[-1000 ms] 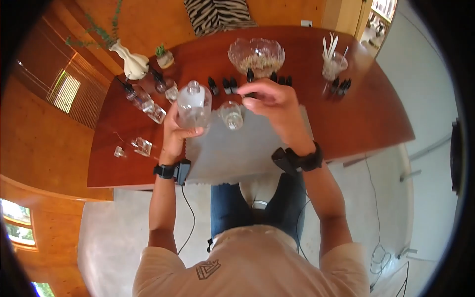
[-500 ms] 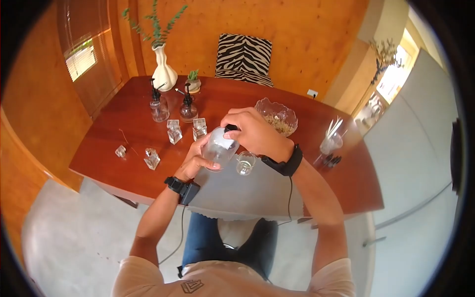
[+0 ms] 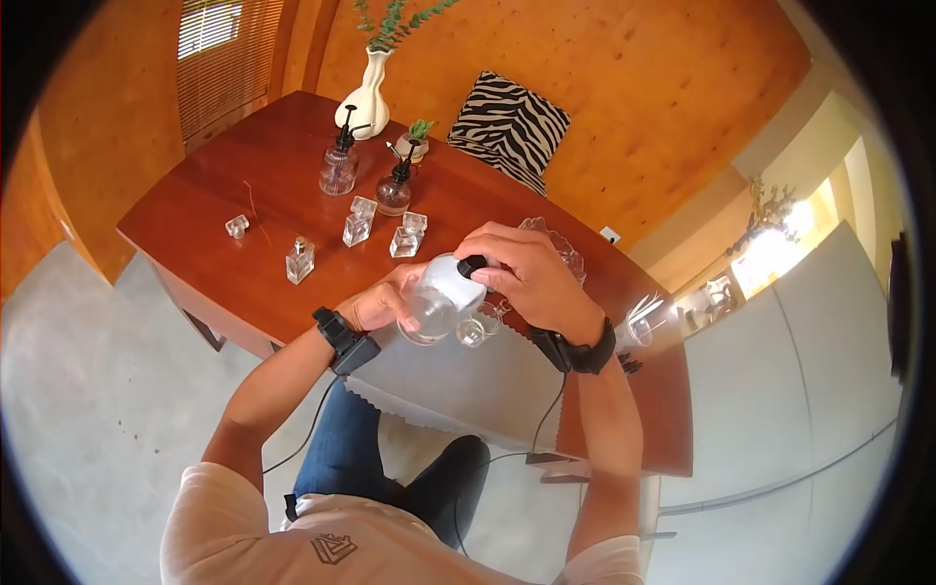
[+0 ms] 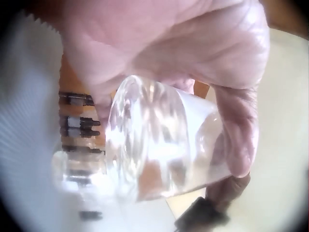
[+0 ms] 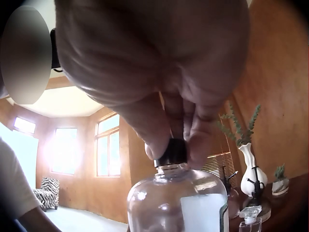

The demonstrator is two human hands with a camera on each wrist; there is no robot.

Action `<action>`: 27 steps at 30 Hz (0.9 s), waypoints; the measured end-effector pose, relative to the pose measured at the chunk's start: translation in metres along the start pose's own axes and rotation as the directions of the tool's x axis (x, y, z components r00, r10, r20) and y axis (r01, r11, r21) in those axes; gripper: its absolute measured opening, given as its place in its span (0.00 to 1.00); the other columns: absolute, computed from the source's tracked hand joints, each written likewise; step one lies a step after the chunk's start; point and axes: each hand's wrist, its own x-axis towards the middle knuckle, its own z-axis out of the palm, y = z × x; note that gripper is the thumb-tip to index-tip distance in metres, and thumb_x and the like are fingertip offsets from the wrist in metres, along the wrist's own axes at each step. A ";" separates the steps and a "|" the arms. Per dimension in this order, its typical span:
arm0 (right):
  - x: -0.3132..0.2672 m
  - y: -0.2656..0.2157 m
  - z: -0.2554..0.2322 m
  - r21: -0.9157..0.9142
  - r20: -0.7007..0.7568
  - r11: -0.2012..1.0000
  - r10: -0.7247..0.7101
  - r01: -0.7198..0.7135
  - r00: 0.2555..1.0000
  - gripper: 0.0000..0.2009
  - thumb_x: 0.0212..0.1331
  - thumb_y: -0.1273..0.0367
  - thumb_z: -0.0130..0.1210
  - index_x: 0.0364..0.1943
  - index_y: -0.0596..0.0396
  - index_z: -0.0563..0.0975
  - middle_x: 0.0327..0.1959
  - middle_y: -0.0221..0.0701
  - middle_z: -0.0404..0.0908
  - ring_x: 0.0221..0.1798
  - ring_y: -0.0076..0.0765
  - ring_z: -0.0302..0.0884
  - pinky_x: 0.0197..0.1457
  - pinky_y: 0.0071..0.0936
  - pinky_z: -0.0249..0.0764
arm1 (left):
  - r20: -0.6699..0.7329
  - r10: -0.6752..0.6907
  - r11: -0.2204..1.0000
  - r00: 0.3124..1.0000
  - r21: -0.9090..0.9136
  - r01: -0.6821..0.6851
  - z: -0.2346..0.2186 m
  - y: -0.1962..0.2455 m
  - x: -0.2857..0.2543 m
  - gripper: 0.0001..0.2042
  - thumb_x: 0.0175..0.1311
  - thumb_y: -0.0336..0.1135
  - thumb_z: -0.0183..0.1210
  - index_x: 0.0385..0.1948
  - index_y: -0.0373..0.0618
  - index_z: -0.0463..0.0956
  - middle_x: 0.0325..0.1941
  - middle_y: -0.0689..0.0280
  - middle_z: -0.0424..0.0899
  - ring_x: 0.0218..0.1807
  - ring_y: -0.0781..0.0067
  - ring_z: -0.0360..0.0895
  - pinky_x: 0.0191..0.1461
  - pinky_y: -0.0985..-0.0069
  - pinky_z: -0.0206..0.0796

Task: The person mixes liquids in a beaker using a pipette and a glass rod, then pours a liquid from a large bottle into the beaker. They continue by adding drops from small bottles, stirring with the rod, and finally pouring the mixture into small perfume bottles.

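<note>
My left hand [image 3: 383,302] grips a clear, round-shouldered bottle [image 3: 427,314] by its side, tilted above the grey mat [image 3: 458,375]. In the left wrist view the thumb and fingers wrap around the bottle [image 4: 157,140]. At the bottle's mouth, my right hand [image 3: 534,275] pinches a black screw cap [image 3: 471,265]. The right wrist view shows this cap [image 5: 172,152] sitting on the threaded neck, with thumb and fingertips on either side. A white label [image 5: 205,212] covers part of the bottle. Just beyond it stands a small glass beaker [image 3: 472,334], partly hidden.
Small square glass bottles [image 3: 300,261] and two pump sprayers [image 3: 338,171] stand on the left of the wooden table [image 3: 200,185]. Small dark dropper bottles [image 4: 79,126] show beside the beaker. A glass bowl [image 3: 561,244] is partly behind my right hand; a cup with white sticks [image 3: 639,331] stands at right.
My right hand has brought the black cap over to the bottle and set it on the neck. The bottle has tilted toward that hand, and the head view has turned left.
</note>
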 end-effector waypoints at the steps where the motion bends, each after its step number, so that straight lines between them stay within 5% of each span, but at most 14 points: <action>1: 0.001 -0.001 0.000 0.017 0.000 0.999 -0.043 0.043 0.999 0.09 0.55 0.78 0.58 0.41 0.63 0.78 0.36 0.39 0.79 0.38 0.42 0.76 0.44 0.32 0.74 | 0.028 -0.026 0.998 0.999 -0.055 0.028 -0.005 -0.002 -0.001 0.48 0.28 0.25 0.71 0.67 0.41 0.67 0.59 0.64 0.80 0.62 0.67 0.75 0.70 0.70 0.61; 7: 0.004 -0.013 0.004 -0.111 0.005 0.993 -0.046 0.046 0.999 0.08 0.58 0.72 0.62 0.38 0.63 0.78 0.31 0.40 0.78 0.32 0.43 0.75 0.39 0.33 0.73 | 0.057 -0.094 0.984 0.994 -0.149 0.102 -0.013 -0.006 -0.008 0.46 0.28 0.23 0.68 0.64 0.41 0.69 0.59 0.62 0.80 0.61 0.64 0.75 0.69 0.69 0.63; 10: 0.006 -0.013 0.011 -0.389 -0.023 0.894 0.231 -0.222 0.973 0.12 0.61 0.66 0.63 0.39 0.62 0.78 0.26 0.45 0.77 0.33 0.59 0.76 0.37 0.42 0.73 | 0.008 -0.061 0.987 0.998 -0.146 0.062 -0.013 -0.007 -0.007 0.46 0.28 0.23 0.69 0.65 0.41 0.69 0.59 0.61 0.80 0.61 0.64 0.76 0.69 0.69 0.63; 11: 0.004 -0.007 0.014 -0.394 -0.095 0.904 0.143 -0.169 0.985 0.13 0.62 0.64 0.64 0.34 0.62 0.77 0.22 0.46 0.76 0.28 0.59 0.75 0.31 0.44 0.70 | 0.001 -0.078 0.990 0.997 -0.119 0.077 -0.012 -0.006 -0.006 0.46 0.28 0.24 0.69 0.65 0.42 0.68 0.59 0.62 0.80 0.61 0.64 0.76 0.69 0.69 0.64; 13: 0.004 -0.012 0.008 -0.075 -0.052 0.973 0.216 -0.220 0.975 0.14 0.62 0.63 0.63 0.31 0.62 0.75 0.22 0.47 0.76 0.27 0.58 0.74 0.30 0.44 0.68 | -0.013 -0.062 0.990 0.998 -0.130 0.060 -0.009 -0.002 -0.007 0.47 0.28 0.24 0.69 0.65 0.42 0.68 0.59 0.62 0.79 0.62 0.65 0.75 0.69 0.69 0.63; 15: 0.002 -0.003 0.013 0.204 -0.130 0.975 0.111 -0.083 0.985 0.13 0.61 0.64 0.63 0.34 0.62 0.77 0.20 0.42 0.75 0.20 0.45 0.69 0.27 0.40 0.66 | 0.015 -0.056 0.991 0.998 -0.117 0.058 -0.014 -0.001 -0.004 0.48 0.28 0.25 0.68 0.67 0.43 0.66 0.60 0.63 0.79 0.62 0.65 0.75 0.69 0.69 0.63; 18: 0.003 -0.004 0.001 -0.207 0.011 0.944 0.263 -0.255 0.965 0.13 0.59 0.66 0.63 0.39 0.63 0.79 0.21 0.40 0.74 0.20 0.41 0.66 0.28 0.37 0.66 | -0.015 -0.124 0.992 0.992 -0.041 0.123 -0.015 -0.004 -0.004 0.48 0.28 0.25 0.68 0.67 0.43 0.66 0.60 0.63 0.79 0.61 0.65 0.75 0.68 0.69 0.64; 21: 0.004 -0.003 0.005 -0.239 -0.082 0.905 0.343 -0.352 0.936 0.12 0.58 0.66 0.63 0.35 0.63 0.78 0.20 0.43 0.74 0.22 0.45 0.68 0.28 0.40 0.66 | -0.014 -0.104 0.993 0.994 -0.052 0.103 -0.010 -0.002 -0.003 0.48 0.27 0.26 0.69 0.67 0.43 0.67 0.60 0.63 0.79 0.61 0.66 0.75 0.68 0.70 0.63; 24: 0.005 0.000 0.006 0.088 -0.090 0.991 0.111 -0.103 0.990 0.16 0.60 0.62 0.63 0.27 0.63 0.75 0.19 0.47 0.73 0.22 0.54 0.67 0.28 0.43 0.64 | -0.037 -0.091 0.995 0.995 -0.051 0.089 -0.009 -0.002 -0.004 0.48 0.27 0.27 0.69 0.66 0.42 0.67 0.59 0.64 0.78 0.61 0.67 0.75 0.68 0.71 0.63; 27: 0.004 0.009 0.008 -0.048 -0.046 0.992 0.116 -0.119 0.992 0.16 0.61 0.61 0.64 0.28 0.63 0.77 0.18 0.46 0.73 0.21 0.51 0.69 0.29 0.41 0.65 | -0.004 -0.095 0.995 0.995 -0.016 0.095 -0.013 -0.004 -0.002 0.47 0.28 0.27 0.69 0.65 0.41 0.68 0.59 0.64 0.79 0.60 0.67 0.75 0.68 0.71 0.63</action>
